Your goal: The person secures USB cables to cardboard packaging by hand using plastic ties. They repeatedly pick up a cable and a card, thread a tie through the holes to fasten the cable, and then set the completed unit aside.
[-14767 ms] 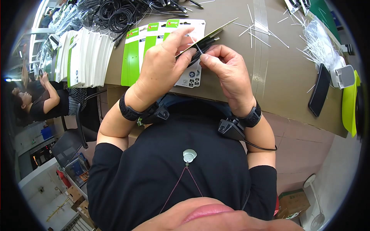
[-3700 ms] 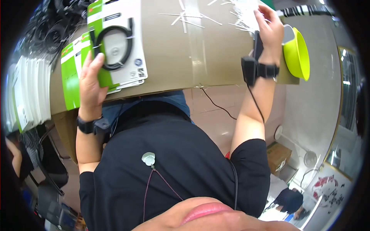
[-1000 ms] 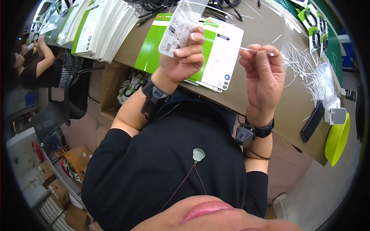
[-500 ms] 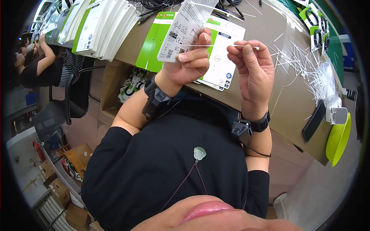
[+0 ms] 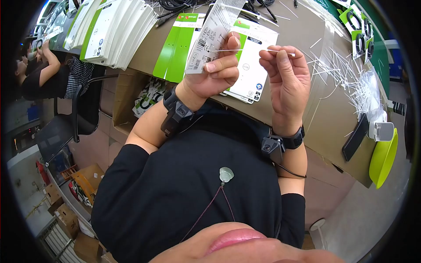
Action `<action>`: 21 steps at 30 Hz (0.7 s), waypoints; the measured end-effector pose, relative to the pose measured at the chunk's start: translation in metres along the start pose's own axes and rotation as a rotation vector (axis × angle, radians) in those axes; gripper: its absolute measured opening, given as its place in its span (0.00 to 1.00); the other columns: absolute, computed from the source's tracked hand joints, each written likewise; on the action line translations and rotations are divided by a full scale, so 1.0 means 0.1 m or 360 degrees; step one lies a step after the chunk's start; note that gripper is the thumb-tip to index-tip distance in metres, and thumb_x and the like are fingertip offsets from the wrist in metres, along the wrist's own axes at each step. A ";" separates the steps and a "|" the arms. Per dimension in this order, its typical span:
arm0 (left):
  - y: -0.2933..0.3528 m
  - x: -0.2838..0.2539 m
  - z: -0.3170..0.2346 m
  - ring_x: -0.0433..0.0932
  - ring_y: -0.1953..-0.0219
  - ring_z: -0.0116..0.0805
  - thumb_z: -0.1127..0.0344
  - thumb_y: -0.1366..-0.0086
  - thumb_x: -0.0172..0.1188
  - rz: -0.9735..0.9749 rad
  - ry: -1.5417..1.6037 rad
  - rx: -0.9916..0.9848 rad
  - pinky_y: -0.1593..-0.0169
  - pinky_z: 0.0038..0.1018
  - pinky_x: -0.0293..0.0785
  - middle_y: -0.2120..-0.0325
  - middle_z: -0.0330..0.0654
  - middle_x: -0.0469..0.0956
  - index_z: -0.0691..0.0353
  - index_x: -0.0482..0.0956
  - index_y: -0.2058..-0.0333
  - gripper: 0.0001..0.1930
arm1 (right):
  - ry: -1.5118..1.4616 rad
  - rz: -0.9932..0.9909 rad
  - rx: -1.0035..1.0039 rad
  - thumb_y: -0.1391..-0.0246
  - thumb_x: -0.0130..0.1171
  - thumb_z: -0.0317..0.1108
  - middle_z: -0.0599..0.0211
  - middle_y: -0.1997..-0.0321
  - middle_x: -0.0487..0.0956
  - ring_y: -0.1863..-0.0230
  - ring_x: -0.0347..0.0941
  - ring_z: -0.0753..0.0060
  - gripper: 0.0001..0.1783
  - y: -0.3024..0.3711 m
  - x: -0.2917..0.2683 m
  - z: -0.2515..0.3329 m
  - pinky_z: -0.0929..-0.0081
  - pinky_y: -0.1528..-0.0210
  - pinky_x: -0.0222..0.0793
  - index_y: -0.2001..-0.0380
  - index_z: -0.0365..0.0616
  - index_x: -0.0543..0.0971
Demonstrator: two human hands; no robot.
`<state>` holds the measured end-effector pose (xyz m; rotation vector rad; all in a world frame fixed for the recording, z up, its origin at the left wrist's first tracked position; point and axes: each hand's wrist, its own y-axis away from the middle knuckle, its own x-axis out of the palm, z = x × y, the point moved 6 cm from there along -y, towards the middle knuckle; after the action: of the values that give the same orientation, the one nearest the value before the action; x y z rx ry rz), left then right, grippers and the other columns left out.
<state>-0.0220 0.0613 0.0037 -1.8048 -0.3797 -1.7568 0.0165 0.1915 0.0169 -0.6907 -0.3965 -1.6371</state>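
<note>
Raised over the table, my left hand (image 5: 210, 76) is closed on a printed packaging card (image 5: 202, 50), its fingers folded in front of it. A thin white cable tie (image 5: 230, 50) sticks out sideways from the card past these fingers. Another white tie (image 5: 234, 7) shows at the card's top. To the right, my right hand (image 5: 288, 85) pinches a white cable tie (image 5: 291, 54) between thumb and fingers. I cannot tell whether it joins the one at the card. Behind and below the hands lie white-and-green cards (image 5: 248, 61) and green cards (image 5: 169, 55).
A tall stack of cards (image 5: 118, 37) stands at the left, with black cables (image 5: 175, 4) behind. Loose white ties (image 5: 337, 65) lie at the right, near a black phone-like slab (image 5: 354, 138) and a yellow-green bowl (image 5: 383, 160). Another person (image 5: 41, 81) sits at far left.
The card in my left hand has turned slightly, its printed face now more angled. Both hands stay almost in place, still gripping card and tie.
</note>
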 end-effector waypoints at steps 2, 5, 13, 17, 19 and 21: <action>-0.01 -0.01 0.01 0.72 0.82 0.19 0.56 0.33 0.47 0.0107 -0.0067 -0.0005 0.78 0.15 0.64 0.59 0.42 0.77 0.65 0.67 0.54 0.18 | 0.0006 -0.0003 0.0003 0.41 0.51 0.28 0.56 0.59 0.77 0.57 0.77 0.63 0.07 0.00 0.01 -0.01 0.72 0.55 0.77 0.60 0.39 0.72; -0.01 -0.01 0.01 0.74 0.76 0.20 0.52 0.34 0.48 0.0141 -0.0202 -0.0003 0.72 0.16 0.68 0.57 0.42 0.77 0.66 0.69 0.53 0.21 | -0.0053 0.0050 0.0025 0.41 0.50 0.27 0.56 0.59 0.77 0.59 0.78 0.65 0.07 0.01 0.10 -0.06 0.73 0.54 0.76 0.59 0.38 0.72; 0.02 0.20 -0.07 0.75 0.55 0.30 0.56 0.32 0.47 -0.0473 -0.1168 0.0419 0.51 0.27 0.73 0.55 0.41 0.74 0.63 0.67 0.49 0.19 | 0.0399 -0.0248 -0.0328 0.44 0.54 0.23 0.62 0.59 0.78 0.58 0.74 0.72 0.11 0.00 -0.12 0.10 0.77 0.58 0.74 0.56 0.39 0.74; 0.03 0.26 -0.19 0.73 0.53 0.27 0.62 0.31 0.48 -0.0426 -0.1729 0.0647 0.49 0.26 0.71 0.55 0.40 0.74 0.63 0.65 0.48 0.16 | 0.1819 0.0117 -0.1040 0.49 0.58 0.21 0.63 0.59 0.78 0.55 0.73 0.73 0.11 0.16 0.21 0.55 0.77 0.59 0.73 0.61 0.41 0.78; 0.02 0.26 -0.20 0.72 0.54 0.25 0.66 0.31 0.48 -0.0372 -0.1952 0.0708 0.50 0.25 0.70 0.55 0.39 0.73 0.63 0.64 0.48 0.15 | 0.2004 0.0246 -0.1088 0.50 0.59 0.21 0.63 0.59 0.78 0.57 0.73 0.72 0.10 0.18 0.38 0.52 0.77 0.58 0.72 0.63 0.41 0.79; 0.02 0.26 -0.16 0.72 0.54 0.25 0.67 0.32 0.49 -0.0356 -0.1999 0.0722 0.50 0.24 0.70 0.56 0.39 0.73 0.63 0.64 0.48 0.16 | 0.2349 0.0521 -0.1173 0.53 0.62 0.20 0.64 0.59 0.78 0.59 0.74 0.71 0.08 0.22 0.58 0.39 0.76 0.58 0.72 0.68 0.41 0.80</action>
<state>-0.0313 0.0453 0.0279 -2.3106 -1.3552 -0.3337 0.0421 0.1666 0.0813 0.0942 1.3438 -1.5219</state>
